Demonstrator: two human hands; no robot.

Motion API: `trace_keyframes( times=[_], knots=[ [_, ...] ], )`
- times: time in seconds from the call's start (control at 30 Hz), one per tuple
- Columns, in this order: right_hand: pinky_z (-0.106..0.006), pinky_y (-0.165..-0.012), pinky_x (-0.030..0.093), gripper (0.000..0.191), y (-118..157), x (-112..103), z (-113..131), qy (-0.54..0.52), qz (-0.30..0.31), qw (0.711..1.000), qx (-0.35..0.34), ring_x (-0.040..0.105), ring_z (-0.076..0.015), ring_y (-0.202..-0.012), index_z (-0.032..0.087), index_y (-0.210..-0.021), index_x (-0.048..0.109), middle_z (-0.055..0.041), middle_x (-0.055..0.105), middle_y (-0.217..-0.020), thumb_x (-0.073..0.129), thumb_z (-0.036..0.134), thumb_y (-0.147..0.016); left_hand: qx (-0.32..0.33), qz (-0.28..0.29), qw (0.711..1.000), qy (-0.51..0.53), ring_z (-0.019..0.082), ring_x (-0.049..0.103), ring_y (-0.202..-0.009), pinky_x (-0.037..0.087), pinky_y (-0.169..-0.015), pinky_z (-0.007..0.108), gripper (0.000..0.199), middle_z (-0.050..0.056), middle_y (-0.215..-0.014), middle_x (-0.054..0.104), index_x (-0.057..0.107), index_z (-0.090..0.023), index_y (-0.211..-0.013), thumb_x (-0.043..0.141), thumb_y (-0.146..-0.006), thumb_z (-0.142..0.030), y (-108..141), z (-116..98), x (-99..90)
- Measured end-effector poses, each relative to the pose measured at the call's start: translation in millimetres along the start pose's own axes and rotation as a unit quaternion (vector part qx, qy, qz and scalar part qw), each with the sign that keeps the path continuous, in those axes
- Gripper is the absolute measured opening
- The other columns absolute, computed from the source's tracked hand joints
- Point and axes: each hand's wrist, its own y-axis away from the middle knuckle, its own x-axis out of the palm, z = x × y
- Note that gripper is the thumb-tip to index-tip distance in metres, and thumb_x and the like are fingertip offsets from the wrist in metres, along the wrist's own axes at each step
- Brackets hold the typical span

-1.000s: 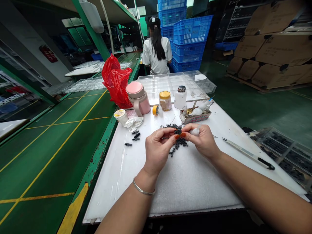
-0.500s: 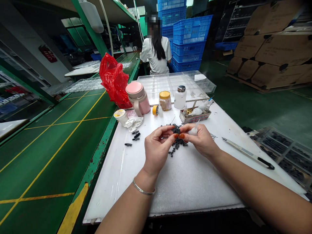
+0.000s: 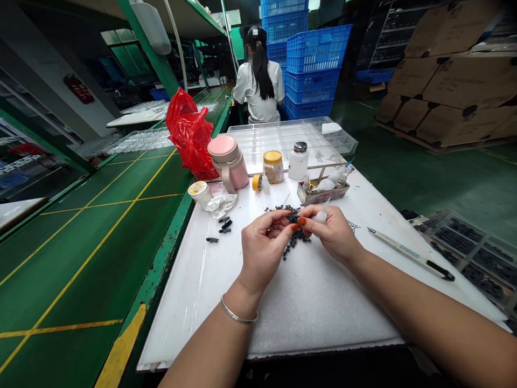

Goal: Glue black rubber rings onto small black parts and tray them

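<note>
My left hand (image 3: 260, 245) is closed, its thumb and forefinger pinching a small black part (image 3: 293, 217) over the table. The part's exact shape is mostly hidden by fingers. Opposite it, my right hand (image 3: 335, 233) has its thumb and fingertips against the same part. Tucked in that right hand is a small white squeeze bottle (image 3: 321, 216), its thin nozzle pointing up and away. Beneath both hands lies a loose pile of tiny black rings (image 3: 298, 238). Several finished-looking black pieces (image 3: 226, 224) rest to the left.
A pen-like tool (image 3: 410, 253) lies at the right. Behind my hands stand a tool tray (image 3: 325, 194), a white pump bottle (image 3: 299, 161), a yellow-lidded jar (image 3: 273, 168), orange tape (image 3: 257, 183) and a pink mug (image 3: 228, 161). A co-worker (image 3: 260, 89) sits beyond, back turned.
My fingers have shifted slightly around the black part, with the right thumb higher and the left hand a touch to the right. The rest of the table looks unchanged.
</note>
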Motion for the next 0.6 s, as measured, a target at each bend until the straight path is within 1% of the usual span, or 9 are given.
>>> trace_keyframes(
  times=[0.07, 0.17, 0.27, 0.37, 0.5, 0.6],
  knots=[
    [-0.024, -0.053, 0.036, 0.029, 0.0, -0.6, -0.1, -0.006, 0.003, 1.0, 0.003, 0.047, -0.0107, -0.058, 0.013, -0.079, 0.069, -0.0015, 0.058, -0.065, 0.075, 0.041, -0.075, -0.015, 0.009, 1.0, 0.016, 0.014, 0.063, -0.073, 0.053, -0.064, 0.022, 0.026, 0.006, -0.083, 0.067, 0.071, -0.015, -0.098, 0.075, -0.076, -0.029, -0.9, -0.5, -0.2],
    [-0.024, -0.054, 0.037, 0.028, -0.2, -2.2, 0.3, -0.025, 0.012, 1.0, 0.01, 0.048, -0.0107, -0.059, 0.013, -0.079, 0.069, -0.0012, 0.059, -0.066, 0.075, 0.04, -0.076, -0.055, 0.031, 0.995, 0.071, 0.014, 0.063, -0.074, 0.053, -0.064, 0.023, 0.026, 0.007, -0.084, 0.069, 0.071, -0.014, -0.097, 0.073, -0.078, -0.032, -3.7, -0.6, -1.6],
    [-0.024, -0.054, 0.037, 0.028, -1.0, -2.9, 0.9, -0.034, 0.019, 0.999, 0.017, 0.048, -0.0106, -0.059, 0.013, -0.078, 0.069, -0.0011, 0.06, -0.066, 0.076, 0.04, -0.075, -0.094, 0.054, 0.986, 0.129, 0.015, 0.063, -0.077, 0.054, -0.063, 0.023, 0.025, 0.007, -0.088, 0.069, 0.072, -0.015, -0.095, 0.072, -0.079, -0.035, -6.6, 1.6, -3.9],
    [-0.024, -0.054, 0.037, 0.028, -1.3, -2.1, 1.4, -0.032, 0.024, 0.999, 0.024, 0.049, -0.0108, -0.058, 0.013, -0.077, 0.069, -0.0013, 0.06, -0.065, 0.076, 0.04, -0.074, -0.129, 0.07, 0.975, 0.169, 0.015, 0.063, -0.079, 0.055, -0.063, 0.022, 0.023, 0.006, -0.087, 0.069, 0.073, -0.015, -0.09, 0.072, -0.079, -0.036, -8.0, 4.7, -6.0],
    [-0.024, -0.054, 0.038, 0.029, -0.2, -0.6, 2.5, -0.019, 0.033, 0.999, 0.017, 0.049, -0.0111, -0.058, 0.013, -0.075, 0.068, -0.0015, 0.061, -0.064, 0.077, 0.041, -0.073, -0.17, 0.088, 0.962, 0.197, 0.015, 0.064, -0.078, 0.054, -0.063, 0.022, 0.022, 0.006, -0.085, 0.069, 0.073, -0.015, -0.087, 0.074, -0.077, -0.035, -8.9, 6.7, -8.1],
    [-0.024, -0.053, 0.038, 0.031, 0.9, -0.5, 4.7, 0.008, 0.033, 0.999, 0.008, 0.05, -0.0112, -0.058, 0.013, -0.072, 0.067, -0.0019, 0.061, -0.063, 0.077, 0.042, -0.072, -0.183, 0.1, 0.957, 0.2, 0.015, 0.064, -0.077, 0.054, -0.063, 0.021, 0.023, 0.006, -0.084, 0.069, 0.073, -0.015, -0.085, 0.076, -0.075, -0.035, -9.5, 6.8, -9.0]
  ],
)
